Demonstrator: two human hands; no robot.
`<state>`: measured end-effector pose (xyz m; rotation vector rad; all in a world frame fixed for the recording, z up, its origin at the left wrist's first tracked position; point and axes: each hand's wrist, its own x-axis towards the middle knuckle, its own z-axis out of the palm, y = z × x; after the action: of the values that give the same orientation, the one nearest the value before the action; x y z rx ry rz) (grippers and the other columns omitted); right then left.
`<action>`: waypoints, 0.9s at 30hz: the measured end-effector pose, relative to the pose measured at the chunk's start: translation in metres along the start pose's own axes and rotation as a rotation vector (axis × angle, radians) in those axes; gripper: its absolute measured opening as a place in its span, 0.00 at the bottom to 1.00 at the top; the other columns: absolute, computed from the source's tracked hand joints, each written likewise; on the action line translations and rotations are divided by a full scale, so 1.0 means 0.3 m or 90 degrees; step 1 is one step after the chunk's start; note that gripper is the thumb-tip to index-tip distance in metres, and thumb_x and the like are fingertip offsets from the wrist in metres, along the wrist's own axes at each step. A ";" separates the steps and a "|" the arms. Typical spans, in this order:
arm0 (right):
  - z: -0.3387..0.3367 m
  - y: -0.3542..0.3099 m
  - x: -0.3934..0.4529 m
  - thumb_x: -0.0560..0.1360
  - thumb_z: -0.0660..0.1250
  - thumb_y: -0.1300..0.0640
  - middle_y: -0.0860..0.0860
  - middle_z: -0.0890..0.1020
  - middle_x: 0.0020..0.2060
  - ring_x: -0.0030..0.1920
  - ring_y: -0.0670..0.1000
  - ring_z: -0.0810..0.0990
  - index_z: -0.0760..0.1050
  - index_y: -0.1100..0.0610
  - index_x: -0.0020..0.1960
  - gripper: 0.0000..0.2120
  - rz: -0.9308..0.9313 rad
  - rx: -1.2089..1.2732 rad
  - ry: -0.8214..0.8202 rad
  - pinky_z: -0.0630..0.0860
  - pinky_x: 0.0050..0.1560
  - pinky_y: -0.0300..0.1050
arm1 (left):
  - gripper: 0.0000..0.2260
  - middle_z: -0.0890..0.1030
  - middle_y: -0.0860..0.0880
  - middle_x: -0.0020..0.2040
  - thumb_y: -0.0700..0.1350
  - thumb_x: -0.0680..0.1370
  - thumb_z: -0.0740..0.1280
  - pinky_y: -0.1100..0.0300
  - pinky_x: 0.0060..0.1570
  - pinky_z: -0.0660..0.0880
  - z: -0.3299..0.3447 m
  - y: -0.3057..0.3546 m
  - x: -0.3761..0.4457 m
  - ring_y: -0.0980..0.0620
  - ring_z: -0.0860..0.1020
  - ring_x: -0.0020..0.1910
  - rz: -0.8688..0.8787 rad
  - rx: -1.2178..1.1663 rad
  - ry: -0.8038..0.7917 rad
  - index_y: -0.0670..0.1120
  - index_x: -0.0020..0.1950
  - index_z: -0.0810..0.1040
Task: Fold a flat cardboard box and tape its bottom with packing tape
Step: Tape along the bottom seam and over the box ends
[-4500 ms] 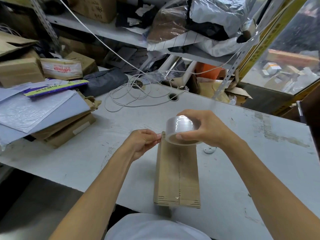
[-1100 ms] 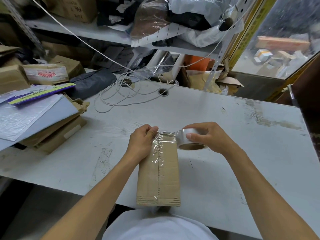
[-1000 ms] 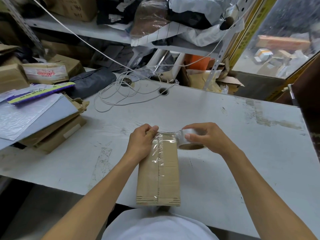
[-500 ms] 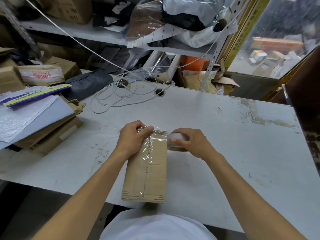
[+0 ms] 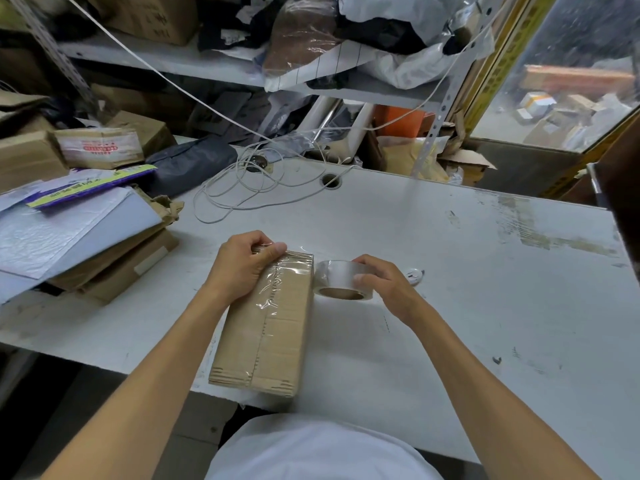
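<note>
Table (image 5: pixel 450 271): white, scuffed worktop; all places below taken from the cardboard box.

Cardboard box (image 5: pixel 266 334): folded up, long and narrow, lying on the near part of the table with its taped face upward, near end at the table's front edge. Flaps closed, centre seam visible.

Packing tape strip (image 5: pixel 280 278): clear, laid along the seam from the near end to the far end, wrinkled at the far end, where it wraps over the edge. Looks stuck down for most of its run.

Tape roll (image 5: pixel 341 280): just beside the box's far right corner, lying flat on the table, core hole up. Cannot tell whether the strip is cut free from it.

Left hand (image 5: pixel 242 268): on the box's far end, fingers curled over the edge, thumb pressing the wrinkled tape.

Right hand (image 5: pixel 384 285): right of the box, fingers wrapped round the roll.

Judgement: folding done, bottom seam taped. Left: sever the tape if uncut, smooth the far end.
</note>
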<state>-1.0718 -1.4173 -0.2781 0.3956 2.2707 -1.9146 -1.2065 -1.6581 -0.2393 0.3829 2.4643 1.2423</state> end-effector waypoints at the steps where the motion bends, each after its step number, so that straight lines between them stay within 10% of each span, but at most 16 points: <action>1: -0.005 0.002 0.005 0.70 0.65 0.53 0.47 0.80 0.41 0.43 0.47 0.77 0.79 0.55 0.50 0.11 0.003 0.004 -0.007 0.68 0.50 0.46 | 0.09 0.82 0.51 0.37 0.54 0.75 0.72 0.58 0.39 0.70 0.000 -0.001 0.000 0.54 0.78 0.37 0.000 -0.001 0.000 0.50 0.40 0.80; 13: -0.017 0.066 0.032 0.75 0.68 0.47 0.40 0.81 0.54 0.56 0.41 0.77 0.79 0.43 0.58 0.11 0.050 -0.156 -0.009 0.74 0.58 0.43 | 0.10 0.83 0.50 0.38 0.55 0.75 0.73 0.57 0.41 0.73 0.021 0.014 0.003 0.52 0.79 0.38 -0.002 0.003 -0.005 0.49 0.40 0.81; 19: -0.126 0.133 0.006 0.78 0.61 0.64 0.50 0.80 0.59 0.61 0.50 0.76 0.78 0.54 0.60 0.14 0.056 -0.235 0.351 0.72 0.59 0.43 | 0.10 0.83 0.51 0.38 0.56 0.75 0.73 0.56 0.43 0.73 0.017 0.008 0.001 0.52 0.79 0.39 -0.007 -0.004 -0.003 0.50 0.40 0.81; 27: -0.204 0.266 0.024 0.77 0.61 0.66 0.54 0.71 0.67 0.67 0.58 0.65 0.74 0.52 0.67 0.21 0.208 -0.512 0.224 0.70 0.53 0.45 | 0.12 0.84 0.49 0.39 0.56 0.75 0.72 0.53 0.44 0.74 0.020 0.012 -0.002 0.50 0.80 0.39 -0.006 -0.008 -0.007 0.48 0.42 0.81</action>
<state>-1.0518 -1.3443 -0.3446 0.9414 2.7183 -0.7203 -1.2032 -1.6519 -0.2394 0.3733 2.4463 1.2476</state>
